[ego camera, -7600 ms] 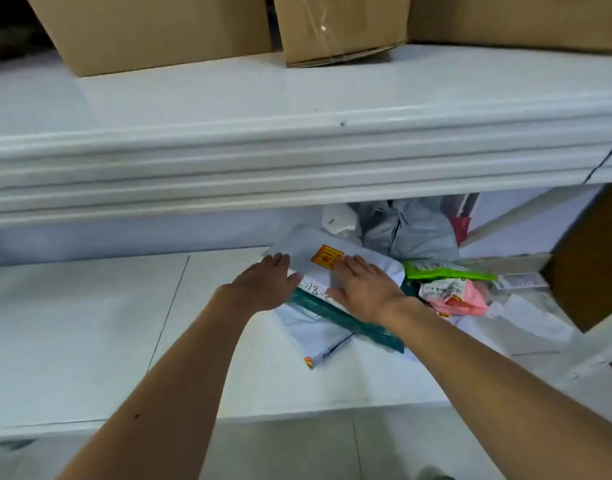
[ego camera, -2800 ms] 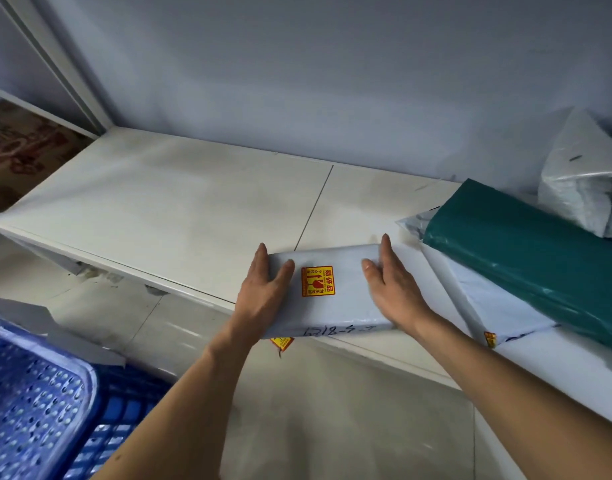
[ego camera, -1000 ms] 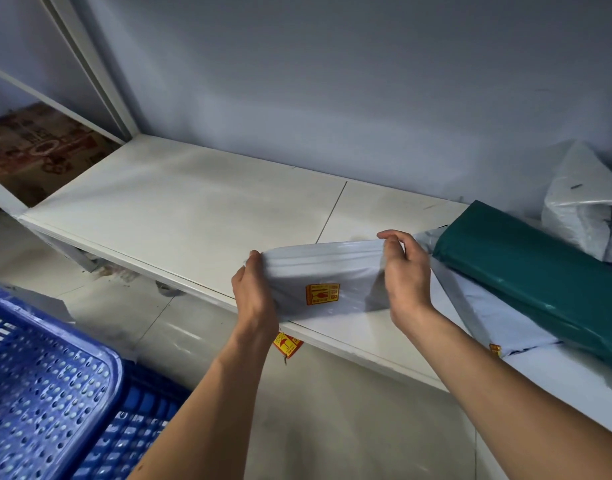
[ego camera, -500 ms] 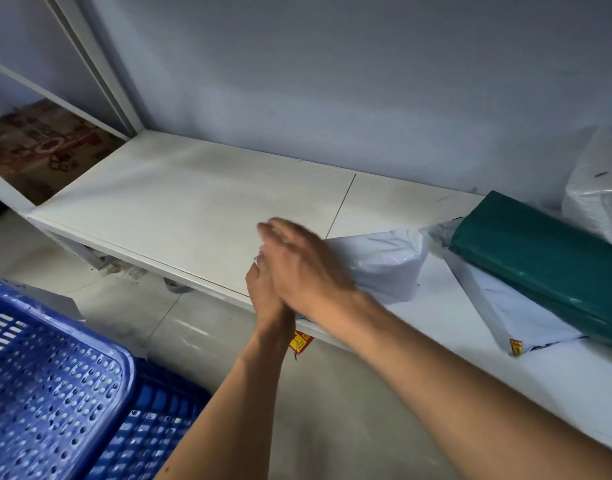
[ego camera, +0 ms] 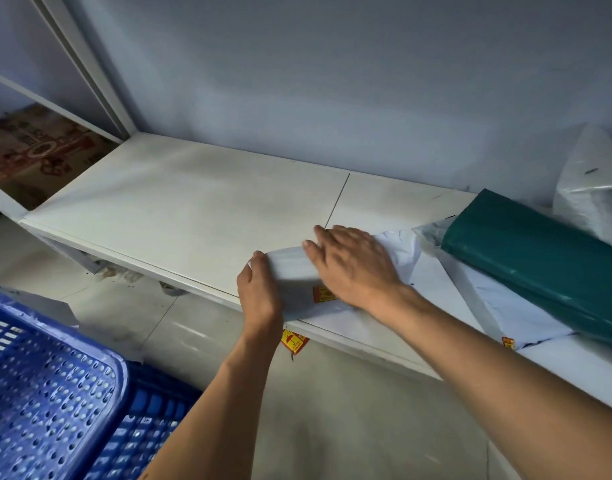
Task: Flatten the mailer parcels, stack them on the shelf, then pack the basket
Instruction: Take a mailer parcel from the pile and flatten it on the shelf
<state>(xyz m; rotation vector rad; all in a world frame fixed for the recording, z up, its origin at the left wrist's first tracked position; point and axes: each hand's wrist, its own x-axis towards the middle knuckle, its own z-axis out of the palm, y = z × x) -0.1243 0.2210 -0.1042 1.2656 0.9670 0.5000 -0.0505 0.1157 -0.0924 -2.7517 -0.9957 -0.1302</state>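
While left hand (ego camera: 259, 292) grips edge, white mailer (ego camera: 297, 271) under right hand (ego camera: 353, 268) fingers (ego camera: 320, 239).

A parcel storeroom, by the look of it — bare white metal shelf (ego camera: 193, 209) holding poly mailers (ego camera: 539, 251), blue plastic crates (ego camera: 48, 393) on the tiled floor

The right hand (ego camera: 353, 268) hides most of the mailer's sticker (ego camera: 321, 294).
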